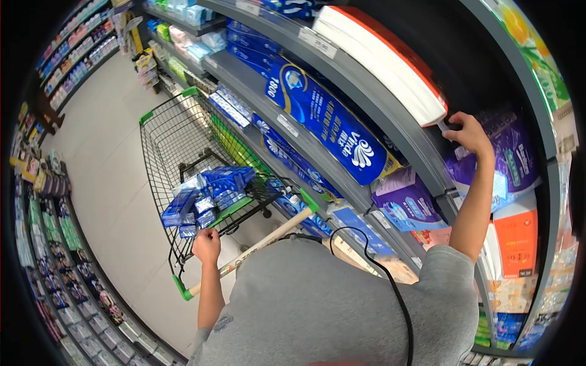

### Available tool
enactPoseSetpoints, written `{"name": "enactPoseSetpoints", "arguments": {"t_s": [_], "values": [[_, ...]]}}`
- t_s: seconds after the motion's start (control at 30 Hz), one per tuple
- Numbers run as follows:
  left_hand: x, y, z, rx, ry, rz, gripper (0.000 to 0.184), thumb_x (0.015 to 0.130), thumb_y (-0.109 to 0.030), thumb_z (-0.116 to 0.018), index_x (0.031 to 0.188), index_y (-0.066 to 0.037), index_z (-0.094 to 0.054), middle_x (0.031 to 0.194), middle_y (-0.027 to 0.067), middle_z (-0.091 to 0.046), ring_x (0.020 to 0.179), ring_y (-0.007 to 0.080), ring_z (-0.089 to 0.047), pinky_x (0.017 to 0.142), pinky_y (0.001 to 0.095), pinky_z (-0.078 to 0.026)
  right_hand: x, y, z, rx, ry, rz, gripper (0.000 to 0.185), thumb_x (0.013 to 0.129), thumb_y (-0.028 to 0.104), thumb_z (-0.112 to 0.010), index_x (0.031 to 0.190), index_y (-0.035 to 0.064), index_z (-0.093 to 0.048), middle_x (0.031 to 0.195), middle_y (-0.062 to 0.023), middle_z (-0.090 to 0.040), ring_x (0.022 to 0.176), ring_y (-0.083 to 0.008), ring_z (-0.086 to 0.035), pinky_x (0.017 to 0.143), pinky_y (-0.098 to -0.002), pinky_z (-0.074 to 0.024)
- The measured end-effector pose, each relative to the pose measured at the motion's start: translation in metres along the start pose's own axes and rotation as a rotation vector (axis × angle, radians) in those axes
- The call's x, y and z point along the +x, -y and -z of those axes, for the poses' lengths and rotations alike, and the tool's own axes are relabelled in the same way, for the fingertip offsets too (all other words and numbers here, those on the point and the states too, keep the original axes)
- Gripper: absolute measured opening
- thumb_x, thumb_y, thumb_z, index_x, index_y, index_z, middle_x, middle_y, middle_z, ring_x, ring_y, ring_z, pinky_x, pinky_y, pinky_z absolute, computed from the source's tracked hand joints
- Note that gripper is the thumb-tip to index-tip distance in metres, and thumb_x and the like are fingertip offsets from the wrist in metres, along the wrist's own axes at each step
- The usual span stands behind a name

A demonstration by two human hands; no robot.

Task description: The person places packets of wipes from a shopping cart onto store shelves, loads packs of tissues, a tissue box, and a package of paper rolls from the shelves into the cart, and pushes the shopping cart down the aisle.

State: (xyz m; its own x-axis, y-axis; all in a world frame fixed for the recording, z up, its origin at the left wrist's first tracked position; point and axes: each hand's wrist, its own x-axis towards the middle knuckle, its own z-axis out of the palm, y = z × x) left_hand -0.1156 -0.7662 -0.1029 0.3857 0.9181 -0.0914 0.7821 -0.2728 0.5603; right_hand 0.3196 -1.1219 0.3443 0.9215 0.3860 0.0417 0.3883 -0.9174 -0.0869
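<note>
My right hand [471,134] is at the shelf on the right, thumb and fingers pinched at the near end of a long white tissue pack with a red top [384,67]. A pale bit of wrapper shows at the fingertips. My left hand [207,246] is closed in a fist at the near end of the shopping cart [162,146], beside several blue packs [227,180] lying in it. What its fingers hold, if anything, is hidden. The cart's pale handle [256,247] with green ends runs in front of my body.
A large blue Vinda pack [332,122] lies on the shelf below the white one. Purple packs [503,155] stand right of my right hand. A grey shelf edge [366,79] slants across. A black cable [390,280] hangs over my shirt. Pale floor [104,122] lies left of the cart.
</note>
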Motion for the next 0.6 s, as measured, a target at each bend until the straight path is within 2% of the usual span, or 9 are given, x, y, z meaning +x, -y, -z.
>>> {"name": "enactPoseSetpoints", "arguments": {"t_s": [0.03,0.1,0.13,0.2,0.23,0.3,0.37,0.5,0.6], "values": [[0.001,-0.002,0.0,0.0,0.011,-0.016,0.019,0.08,-0.028,-0.066,0.079,-0.011,-0.072,0.08,0.0085,-0.069,0.075,0.0306,-0.067,0.068,0.0423,-0.05,-0.008,0.003,-0.003,-0.141,-0.073,0.035,0.05,0.063,0.02,-0.079,0.107,-0.0012,-0.066,0.106,-0.0202,-0.067,0.1,-0.03,-0.065,0.086,-0.0379,-0.0503],[0.001,-0.004,0.004,0.013,0.008,-0.018,0.019,0.081,-0.028,-0.065,0.079,-0.011,-0.072,0.079,0.0077,-0.069,0.075,0.0301,-0.067,0.068,0.0417,-0.05,-0.011,-0.004,-0.02,-0.135,-0.139,0.081,0.041,0.063,0.022,-0.079,0.098,0.0024,-0.069,0.101,-0.0166,-0.068,0.096,-0.0302,-0.066,0.083,-0.0396,-0.0511],[0.001,-0.006,0.006,0.019,0.018,-0.022,0.019,0.081,-0.028,-0.065,0.08,-0.011,-0.073,0.08,0.0074,-0.069,0.075,0.0297,-0.067,0.067,0.0414,-0.05,-0.007,-0.006,-0.026,-0.135,-0.141,0.067,0.041,0.063,0.022,-0.079,0.098,0.0024,-0.069,0.101,-0.0166,-0.068,0.096,-0.0302,-0.066,0.083,-0.0396,-0.0511],[0.003,-0.005,0.005,0.022,0.02,-0.04,0.019,0.081,-0.028,-0.065,0.081,-0.011,-0.073,0.08,0.0078,-0.069,0.075,0.0296,-0.067,0.067,0.0413,-0.05,0.005,-0.012,-0.032,-0.218,0.003,-0.055,0.033,0.065,0.024,-0.077,0.09,0.0043,-0.07,0.097,-0.0146,-0.068,0.093,-0.0306,-0.066,0.08,-0.0404,-0.0517],[0.004,-0.003,0.004,0.027,0.021,-0.048,0.019,0.081,-0.028,-0.065,0.082,-0.011,-0.073,0.079,0.0081,-0.07,0.074,0.0296,-0.067,0.067,0.0412,-0.05,0.002,-0.006,-0.035,-0.234,-0.061,-0.052,0.028,0.065,0.026,-0.075,0.085,0.0061,-0.07,0.092,-0.0138,-0.068,0.091,-0.0321,-0.066,0.08,-0.041,-0.052],[0.008,0.001,0.0,0.047,0.013,-0.054,0.022,0.081,-0.031,-0.064,0.082,-0.011,-0.073,0.076,0.0099,-0.07,0.074,0.0303,-0.067,0.066,0.0415,-0.05,0.001,-0.003,-0.035,-0.272,-0.081,-0.055,0.039,0.066,0.027,-0.076,0.099,0.008,-0.069,0.108,-0.0165,-0.064,0.102,-0.0334,-0.063,0.085,-0.0418,-0.0509],[0.011,0.004,-0.002,0.056,0.017,-0.055,0.023,0.081,-0.032,-0.064,0.082,-0.011,-0.073,0.076,0.0099,-0.07,0.074,0.0305,-0.067,0.066,0.0417,-0.05,-0.004,0.003,-0.036,-0.327,-0.136,-0.043,0.044,0.067,0.028,-0.076,0.106,0.009,-0.067,0.116,-0.0178,-0.061,0.108,-0.0341,-0.06,0.088,-0.0409,-0.05],[0.013,-0.001,0.001,0.065,0.036,-0.044,0.023,0.082,-0.032,-0.064,0.083,-0.01,-0.073,0.076,0.01,-0.07,0.074,0.0306,-0.067,0.067,0.0418,-0.05,0.004,-0.001,-0.041,-0.34,-0.202,-0.012,0.036,0.073,0.026,-0.072,0.104,0.0081,-0.068,0.114,-0.0184,-0.062,0.107,-0.0329,-0.061,0.09,-0.041,-0.0497],[0.012,0.001,-0.001,0.066,0.021,-0.051,0.023,0.082,-0.032,-0.064,0.083,-0.01,-0.072,0.076,0.0101,-0.07,0.074,0.0307,-0.067,0.067,0.0419,-0.05,0.014,-0.016,-0.043,-0.226,-0.226,0.034,0.026,0.079,0.02,-0.065,0.1,0.0054,-0.069,0.107,-0.0199,-0.065,0.104,-0.0319,-0.063,0.089,-0.0415,-0.0495]]}}
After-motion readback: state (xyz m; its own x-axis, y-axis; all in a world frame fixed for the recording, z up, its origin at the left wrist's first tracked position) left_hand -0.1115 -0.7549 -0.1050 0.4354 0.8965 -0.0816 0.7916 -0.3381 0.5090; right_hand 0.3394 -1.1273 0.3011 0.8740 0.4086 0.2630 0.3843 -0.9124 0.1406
